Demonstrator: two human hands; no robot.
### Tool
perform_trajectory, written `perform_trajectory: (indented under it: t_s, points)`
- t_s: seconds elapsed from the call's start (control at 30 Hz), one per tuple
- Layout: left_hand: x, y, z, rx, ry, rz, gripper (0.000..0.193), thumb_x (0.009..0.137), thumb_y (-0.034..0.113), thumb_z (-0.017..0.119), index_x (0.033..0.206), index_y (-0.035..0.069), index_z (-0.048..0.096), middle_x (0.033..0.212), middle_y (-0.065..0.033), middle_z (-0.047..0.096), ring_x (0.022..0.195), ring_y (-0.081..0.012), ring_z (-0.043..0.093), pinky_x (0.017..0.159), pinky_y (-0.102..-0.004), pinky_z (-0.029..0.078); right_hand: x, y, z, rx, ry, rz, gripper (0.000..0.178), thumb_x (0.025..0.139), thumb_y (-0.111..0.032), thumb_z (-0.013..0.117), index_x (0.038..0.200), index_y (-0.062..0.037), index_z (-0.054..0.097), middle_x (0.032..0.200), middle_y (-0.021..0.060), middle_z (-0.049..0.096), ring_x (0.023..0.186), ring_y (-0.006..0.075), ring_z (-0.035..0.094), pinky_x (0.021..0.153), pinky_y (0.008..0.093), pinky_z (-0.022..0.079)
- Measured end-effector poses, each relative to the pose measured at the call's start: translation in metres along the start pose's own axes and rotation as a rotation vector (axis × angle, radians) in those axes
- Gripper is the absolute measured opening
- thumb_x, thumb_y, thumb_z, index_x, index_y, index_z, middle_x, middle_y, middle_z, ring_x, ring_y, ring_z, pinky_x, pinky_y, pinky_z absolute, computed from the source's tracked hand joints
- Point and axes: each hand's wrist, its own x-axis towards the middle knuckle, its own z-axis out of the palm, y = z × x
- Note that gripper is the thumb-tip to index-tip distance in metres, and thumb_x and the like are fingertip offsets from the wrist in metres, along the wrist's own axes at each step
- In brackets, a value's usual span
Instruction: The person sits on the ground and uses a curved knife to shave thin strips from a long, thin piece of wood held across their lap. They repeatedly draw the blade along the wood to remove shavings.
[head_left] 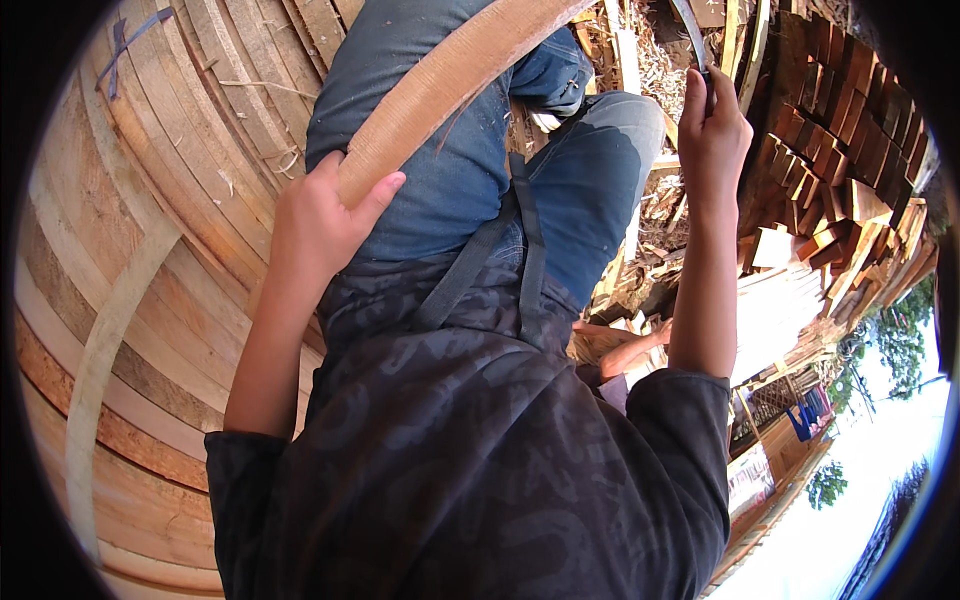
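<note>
My left hand (322, 215) is closed around the near end of a flat wooden plank (440, 90), with the thumb lying on its upper face. The plank slants up and to the right across my jeans and runs out of view at the top edge. My right hand (718, 140) is raised at the upper right, its fingers wrapped round the dark handle of a knife with a narrow, curved metal blade (692, 30). The blade points up and away from me, and its tip is cut off by the top edge. A gap separates the blade from the plank.
Long stacked boards (150, 290) fill the left side, with a pale strip (105, 350) lying across them. Wood shavings (665, 215) litter the ground on the right, beside piled short wood pieces (850, 110). Another person's arm (635, 350) shows behind my right elbow.
</note>
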Motion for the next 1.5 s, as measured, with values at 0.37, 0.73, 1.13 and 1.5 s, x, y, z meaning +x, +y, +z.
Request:
perform_trajectory:
  t_s: [0.37, 0.73, 1.13, 1.5]
  points:
    - [0.004, 0.007, -0.007, -0.004, -0.052, -0.056, 0.057, 0.083, 0.050, 0.071, 0.087, -0.007, 0.064, 0.073, -0.0263, 0.065, 0.071, -0.0408, 0.068, 0.062, -0.0436, 0.053, -0.032, -0.037, 0.023, -0.029, -0.103, -0.284, 0.022, 0.093, -0.029, 0.064, 0.105, -0.0113, 0.060, 0.068, 0.0106, 0.062, 0.056, 0.0319, 0.063, 0.048, 0.0406, 0.050]
    - [0.000, 0.007, -0.007, 0.087, -0.049, -0.077, 0.045, 0.086, 0.039, 0.071, 0.089, -0.006, 0.065, 0.073, -0.0238, 0.065, 0.069, -0.0350, 0.067, 0.062, -0.0387, 0.050, 0.021, 0.010, 0.031, -0.176, -0.140, 0.068, 0.031, 0.099, -0.035, 0.052, 0.114, -0.0096, 0.062, 0.088, 0.0207, 0.069, 0.082, 0.0407, 0.067, 0.070, 0.0471, 0.053]
    - [0.004, 0.003, -0.009, -0.007, -0.115, -0.077, 0.042, 0.088, 0.038, 0.069, 0.088, -0.004, 0.064, 0.067, -0.0133, 0.060, 0.062, -0.0207, 0.059, 0.059, -0.0341, 0.046, -0.031, 0.034, -0.001, 0.185, -0.064, 0.326, 0.030, 0.091, -0.022, 0.067, 0.108, -0.0024, 0.053, 0.071, 0.0139, 0.064, 0.063, 0.0191, 0.064, 0.063, 0.0326, 0.050]
    - [0.016, -0.007, -0.023, -0.281, -0.281, -0.119, 0.043, 0.090, 0.038, 0.068, 0.072, 0.000, 0.059, 0.059, 0.0037, 0.045, 0.056, -0.0059, 0.041, 0.050, -0.0271, 0.034, -0.057, -0.065, 0.013, 0.447, -0.102, 0.114, 0.021, 0.092, -0.021, 0.066, 0.093, -0.0005, 0.062, 0.058, 0.0136, 0.057, 0.051, 0.0318, 0.057, 0.049, 0.0387, 0.042]
